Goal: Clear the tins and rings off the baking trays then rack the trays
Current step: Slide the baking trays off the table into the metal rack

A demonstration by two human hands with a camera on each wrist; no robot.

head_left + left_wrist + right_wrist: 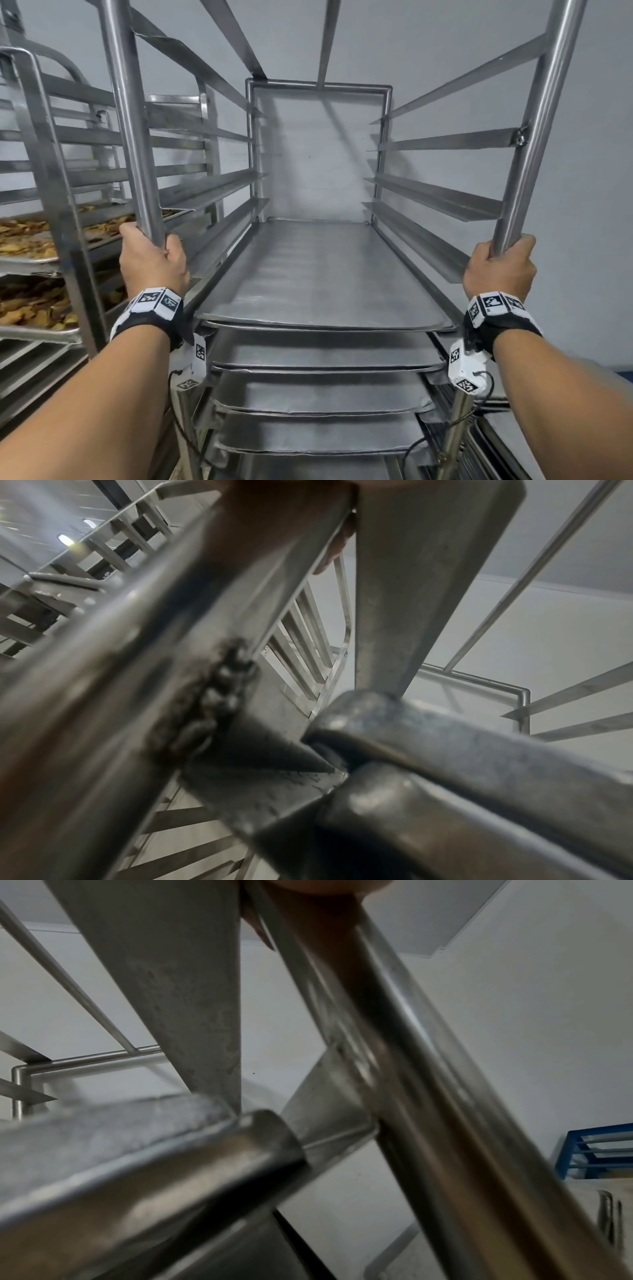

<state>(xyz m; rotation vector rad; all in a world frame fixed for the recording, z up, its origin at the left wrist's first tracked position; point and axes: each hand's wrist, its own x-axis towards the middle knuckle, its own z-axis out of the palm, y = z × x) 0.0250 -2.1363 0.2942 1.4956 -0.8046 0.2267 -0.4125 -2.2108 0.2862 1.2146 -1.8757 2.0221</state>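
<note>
A steel tray rack stands in front of me against a pale wall. Several bare baking trays sit stacked on its lower runners, the top one at wrist height. My left hand grips the rack's front left post. My right hand grips the front right post. The left wrist view shows the left post close up with a tray corner beside it. The right post and a tray rim fill the right wrist view. No tins or rings are in view.
A second rack stands close on the left with trays of browned food. The upper runners of my rack hold nothing. A blue frame sits low to the right by the wall.
</note>
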